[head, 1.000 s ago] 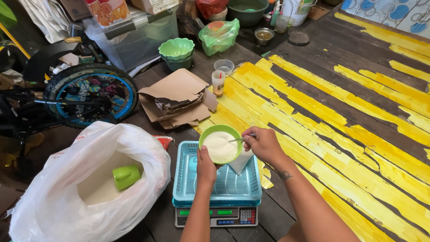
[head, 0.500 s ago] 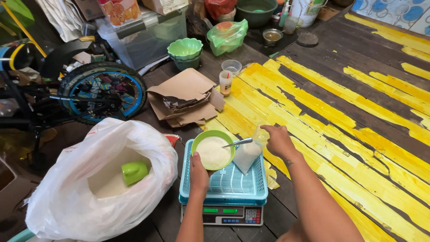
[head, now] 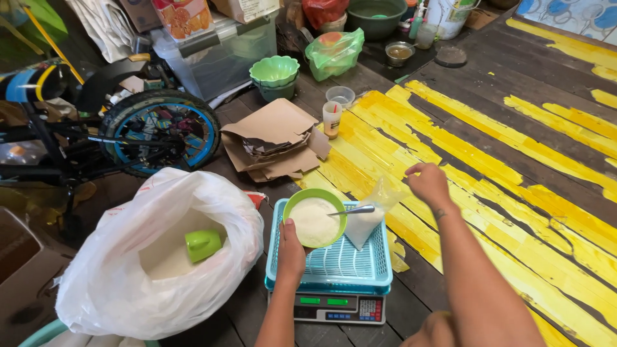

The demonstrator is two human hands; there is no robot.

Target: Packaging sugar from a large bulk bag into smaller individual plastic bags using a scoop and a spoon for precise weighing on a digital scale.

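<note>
A cluttered home floor used as a small packing spot

A worn plank floor (head: 527, 148) streaked with yellow paint is seen, crowded with a child's bicycle (head: 128, 138), a clear storage box (head: 218, 54), stacked bowls (head: 275, 76), torn cardboard (head: 273, 138), a digital scale (head: 337, 307) and a white sack (head: 148, 257).

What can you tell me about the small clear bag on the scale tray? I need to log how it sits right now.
The clear plastic bag is small and thin, its lower part filled with a white powder. It stands tilted on the blue slatted tray, leaning beside the green bowl, whose spoon handle points at it. Its empty top is pulled up toward the right hand, which appears to pinch it. The left hand grips the bowl.
</note>
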